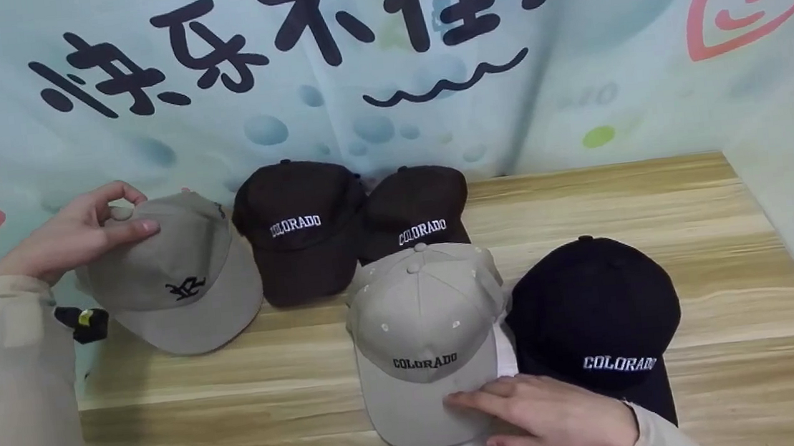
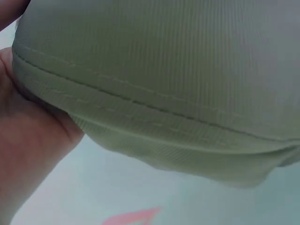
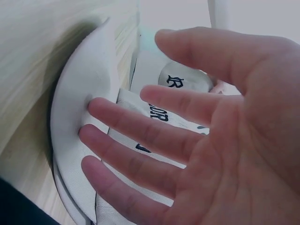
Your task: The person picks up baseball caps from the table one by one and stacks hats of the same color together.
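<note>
At the far left, my left hand (image 1: 71, 233) pinches the crown of a grey baseball cap (image 1: 177, 253) that has a dark monogram. The left wrist view shows this cap's stitched edge (image 2: 154, 101) close up, with part of the palm beside it. My right hand (image 1: 557, 414) has its fingers spread, fingertips on the brim of a beige COLORADO baseball cap (image 1: 423, 314). In the right wrist view those fingers (image 3: 136, 126) lie fairly straight across the brim (image 3: 77, 108). A second crown button shows behind this cap; whether another cap lies beneath, I cannot tell.
Two dark brown COLORADO caps, one left (image 1: 299, 210) and one right (image 1: 417, 203), stand along the back. A black COLORADO cap (image 1: 595, 313) lies right of the beige one. Everything rests on a wood-grain table (image 1: 242, 423) before a printed backdrop (image 1: 432, 126).
</note>
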`<state>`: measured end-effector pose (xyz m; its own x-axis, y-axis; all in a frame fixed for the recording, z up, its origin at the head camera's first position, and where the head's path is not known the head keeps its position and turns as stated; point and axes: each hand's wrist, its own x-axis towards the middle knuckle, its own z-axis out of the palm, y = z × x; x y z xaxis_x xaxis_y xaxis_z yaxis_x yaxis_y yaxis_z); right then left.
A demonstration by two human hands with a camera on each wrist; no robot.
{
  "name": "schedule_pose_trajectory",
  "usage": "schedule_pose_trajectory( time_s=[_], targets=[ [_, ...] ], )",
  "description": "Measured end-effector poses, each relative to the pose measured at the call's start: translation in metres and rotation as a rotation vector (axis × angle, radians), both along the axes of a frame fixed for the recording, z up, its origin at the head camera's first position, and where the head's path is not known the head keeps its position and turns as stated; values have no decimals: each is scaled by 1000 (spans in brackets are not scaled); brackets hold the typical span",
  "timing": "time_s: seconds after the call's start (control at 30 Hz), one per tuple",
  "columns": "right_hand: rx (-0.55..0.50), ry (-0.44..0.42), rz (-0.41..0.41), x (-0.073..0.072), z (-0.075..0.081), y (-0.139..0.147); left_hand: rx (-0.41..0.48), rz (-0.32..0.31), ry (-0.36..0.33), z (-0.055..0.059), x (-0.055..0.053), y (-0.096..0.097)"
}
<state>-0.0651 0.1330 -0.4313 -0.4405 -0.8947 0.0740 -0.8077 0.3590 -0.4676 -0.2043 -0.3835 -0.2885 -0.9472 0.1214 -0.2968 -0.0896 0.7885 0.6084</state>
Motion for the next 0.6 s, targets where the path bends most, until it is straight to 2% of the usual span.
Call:
schedule_pose_trajectory(
  time_s=[0.1,0.23,0.3,0.47,0.6],
  targets=[
    [-3,23,7,-1,0,0,9,-28,11,9,1,11],
    [-15,60,21,-3,0,-2,37,-79,31,19,8,22],
    [-14,74,22,-3,1,-2,76,-141,57,23,11,27],
    [-5,78,15,-1,0,-1,139,-343,119,32,19,46],
    [-11,70,3,1,0,1,143,-441,119,43,24,66]
  ],
)
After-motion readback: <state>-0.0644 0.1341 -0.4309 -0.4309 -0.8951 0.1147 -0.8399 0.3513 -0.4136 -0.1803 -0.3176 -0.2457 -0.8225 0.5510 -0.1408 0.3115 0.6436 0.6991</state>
